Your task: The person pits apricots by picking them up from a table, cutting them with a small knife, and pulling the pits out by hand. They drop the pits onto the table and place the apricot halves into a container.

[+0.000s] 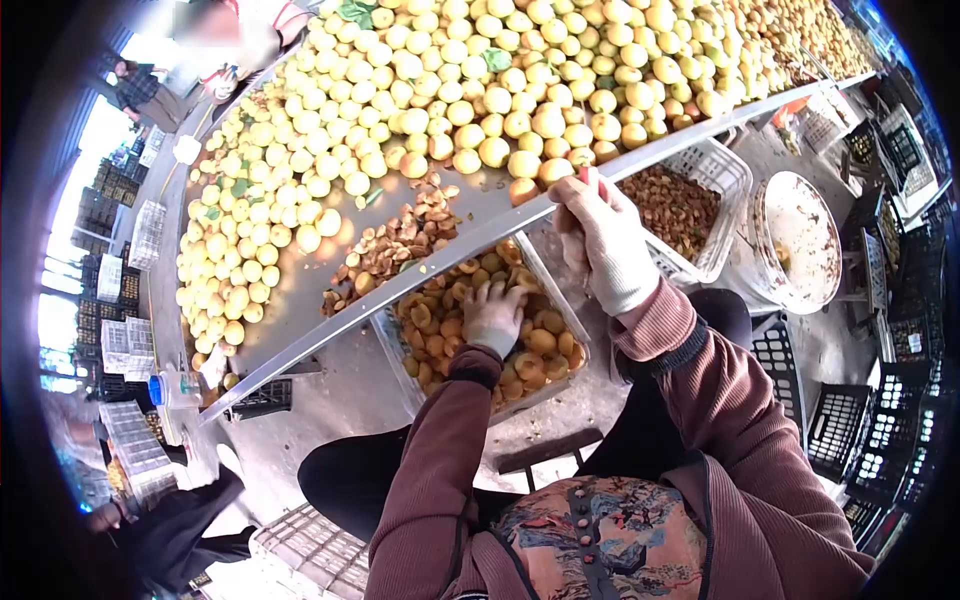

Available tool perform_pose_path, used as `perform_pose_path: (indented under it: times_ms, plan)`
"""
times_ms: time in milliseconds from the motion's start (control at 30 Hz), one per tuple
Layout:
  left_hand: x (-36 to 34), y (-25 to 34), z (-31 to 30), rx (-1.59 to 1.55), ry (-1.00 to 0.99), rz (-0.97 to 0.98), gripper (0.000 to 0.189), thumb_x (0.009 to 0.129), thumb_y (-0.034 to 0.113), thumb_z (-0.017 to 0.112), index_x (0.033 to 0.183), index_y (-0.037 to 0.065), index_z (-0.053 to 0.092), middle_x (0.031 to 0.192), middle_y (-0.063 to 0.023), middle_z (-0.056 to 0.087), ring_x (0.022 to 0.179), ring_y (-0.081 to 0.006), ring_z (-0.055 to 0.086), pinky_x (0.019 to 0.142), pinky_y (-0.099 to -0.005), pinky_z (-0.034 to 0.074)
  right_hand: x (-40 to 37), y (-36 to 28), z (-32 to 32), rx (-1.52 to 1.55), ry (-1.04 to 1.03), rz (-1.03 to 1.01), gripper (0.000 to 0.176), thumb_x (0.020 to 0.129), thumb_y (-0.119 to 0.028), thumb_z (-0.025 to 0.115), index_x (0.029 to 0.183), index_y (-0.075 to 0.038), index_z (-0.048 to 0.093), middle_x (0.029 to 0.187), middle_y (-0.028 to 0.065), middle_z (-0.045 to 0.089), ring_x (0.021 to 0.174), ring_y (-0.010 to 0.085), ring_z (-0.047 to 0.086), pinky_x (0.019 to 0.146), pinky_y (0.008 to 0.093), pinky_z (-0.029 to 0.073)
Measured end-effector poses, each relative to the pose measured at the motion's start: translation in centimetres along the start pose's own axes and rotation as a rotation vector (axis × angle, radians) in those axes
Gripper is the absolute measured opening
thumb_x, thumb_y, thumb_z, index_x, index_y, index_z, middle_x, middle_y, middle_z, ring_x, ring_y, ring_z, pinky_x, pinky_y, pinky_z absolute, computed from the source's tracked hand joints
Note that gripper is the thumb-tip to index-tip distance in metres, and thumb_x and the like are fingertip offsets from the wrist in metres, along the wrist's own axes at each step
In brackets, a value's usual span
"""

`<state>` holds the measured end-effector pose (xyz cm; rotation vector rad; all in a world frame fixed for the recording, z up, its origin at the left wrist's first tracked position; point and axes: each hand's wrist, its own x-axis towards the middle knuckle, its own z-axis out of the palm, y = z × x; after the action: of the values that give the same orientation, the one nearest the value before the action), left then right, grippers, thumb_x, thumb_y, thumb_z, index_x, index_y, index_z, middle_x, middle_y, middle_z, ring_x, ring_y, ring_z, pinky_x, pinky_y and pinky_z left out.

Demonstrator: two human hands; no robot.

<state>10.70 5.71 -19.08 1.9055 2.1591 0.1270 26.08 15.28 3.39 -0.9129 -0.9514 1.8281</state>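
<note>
A white plastic basket (738, 190) adjoined the grey metal table (300, 358); below the table's edge, the left hand (493, 315) lay spread on orange-brown fruit halves (545, 340); the right hand (605, 235) was curled closed, contents indeterminable.

Your left arm (430, 470) reaches straight forward, and your left hand (495, 313) is palm down on the near side of the table (400, 294)'s front edge, its fingers slightly spread. Your right arm (710, 390) is bent and angles inward, with your right hand (605, 240) raised, fingers curled in, overlapping that same edge farther right; whether it touches the edge you can't tell.
</note>
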Motion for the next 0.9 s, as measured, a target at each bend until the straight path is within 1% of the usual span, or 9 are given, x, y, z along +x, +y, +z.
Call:
perform_pose_path:
  times_ms: [67, 167, 300, 367, 500, 600, 700, 767, 900]
  plan:
    - [0.3, -1.8, -1.3, 0.102, -0.061, -0.259, 0.034, 0.087, 0.030, 0.057, 0.118, 0.017, 0.060, 0.130, -0.0082, 0.053, 0.119, -0.0330, 0.048, 0.103, -0.0488, 0.036, 0.1, -0.6, -0.3, -0.003, 0.044, 0.037, 0.020, 0.094, -0.027, 0.059, 0.090, -0.008, 0.058, 0.065, -0.0025, 0.053, 0.041, 0.0031, 0.037, 0.037, 0.0190, 0.025]
    - [-1.3, -2.4, -4.6, -0.042, 0.072, 0.158, 0.028, 0.087, 0.031, 0.057, 0.107, 0.014, 0.065, 0.108, -0.0097, 0.064, 0.104, -0.0317, 0.056, 0.094, -0.0452, 0.042, 0.3, -0.7, -0.5, -0.012, 0.032, 0.020, 0.022, 0.094, -0.028, 0.060, 0.083, -0.009, 0.057, 0.063, -0.0028, 0.053, 0.040, 0.0036, 0.036, 0.036, 0.0200, 0.025]
    - [-4.0, 0.4, -14.0, -0.416, 0.236, 0.221, 0.025, 0.088, 0.024, 0.063, 0.108, 0.010, 0.064, 0.095, -0.0137, 0.067, 0.088, -0.0312, 0.065, 0.075, -0.0402, 0.052, 0.5, -0.1, -0.2, -0.059, 0.037, 0.006, 0.026, 0.093, -0.027, 0.063, 0.077, -0.008, 0.055, 0.063, 0.0012, 0.055, 0.037, 0.0050, 0.038, 0.035, 0.0206, 0.027]
    - [-4.8, -0.3, -18.3, -0.570, 0.287, 0.082, 0.022, 0.086, 0.019, 0.065, 0.105, 0.008, 0.064, 0.087, -0.0149, 0.067, 0.083, -0.0299, 0.066, 0.071, -0.0362, 0.053, 0.7, 0.1, -0.3, -0.099, 0.015, 0.030, 0.028, 0.092, -0.026, 0.064, 0.075, -0.007, 0.054, 0.064, 0.0034, 0.057, 0.036, 0.0055, 0.039, 0.034, 0.0207, 0.028]
    - [-4.4, -8.7, -21.9, -0.608, 0.429, -0.073, 0.023, 0.087, 0.019, 0.065, 0.106, 0.005, 0.065, 0.086, -0.0164, 0.068, 0.079, -0.0232, 0.068, 0.073, -0.0308, 0.052, 2.5, 0.0, 0.3, -0.155, -0.024, -0.043, 0.029, 0.093, -0.029, 0.064, 0.079, -0.005, 0.056, 0.065, 0.0046, 0.059, 0.036, 0.0060, 0.042, 0.034, 0.0213, 0.030]
    - [-4.3, -16.7, -22.7, -0.597, 0.354, -0.198, 0.026, 0.088, 0.020, 0.064, 0.107, 0.003, 0.065, 0.086, -0.0155, 0.068, 0.081, -0.0214, 0.066, 0.075, -0.0309, 0.051, 4.8, -1.6, 1.7, -0.316, -0.024, -0.054, 0.019, 0.091, -0.022, 0.064, 0.083, -0.007, 0.057, 0.066, 0.0008, 0.060, 0.043, 0.0050, 0.045, 0.040, 0.0205, 0.034]
    - [-4.1, -21.8, -23.7, -0.545, 0.311, -0.288, 0.029, 0.087, 0.022, 0.064, 0.107, 0.001, 0.064, 0.084, -0.0141, 0.067, 0.080, -0.0211, 0.064, 0.076, -0.0307, 0.050, 10.0, -0.5, 0.9, -0.801, -0.066, -0.165, 0.026, 0.087, -0.029, 0.061, 0.094, -0.004, 0.059, 0.071, 0.0070, 0.062, 0.056, 0.0149, 0.057, 0.053, 0.0293, 0.046]
    - [-3.6, -24.3, -23.8, -0.610, 0.306, -0.337, 0.031, 0.087, 0.022, 0.064, 0.109, 0.001, 0.064, 0.085, -0.0135, 0.067, 0.081, -0.0213, 0.064, 0.076, -0.0301, 0.050, 12.0, -0.8, 2.2, -1.083, -0.048, -0.306, 0.027, 0.085, -0.028, 0.058, 0.097, -0.004, 0.060, 0.079, 0.0168, 0.063, 0.076, 0.0324, 0.064, 0.072, 0.0393, 0.049]
    - [-1.9, -25.7, -25.0, -0.536, 0.339, -0.287, 0.035, 0.087, 0.024, 0.064, 0.115, 0.002, 0.062, 0.094, -0.0144, 0.068, 0.088, -0.0226, 0.065, 0.079, -0.0303, 0.050, 18.9, 1.3, 3.5, -1.410, -0.020, -0.503, 0.022, 0.084, -0.023, 0.052, 0.095, -0.005, 0.057, 0.088, 0.0212, 0.064, 0.086, 0.0395, 0.062, 0.076, 0.0460, 0.049]
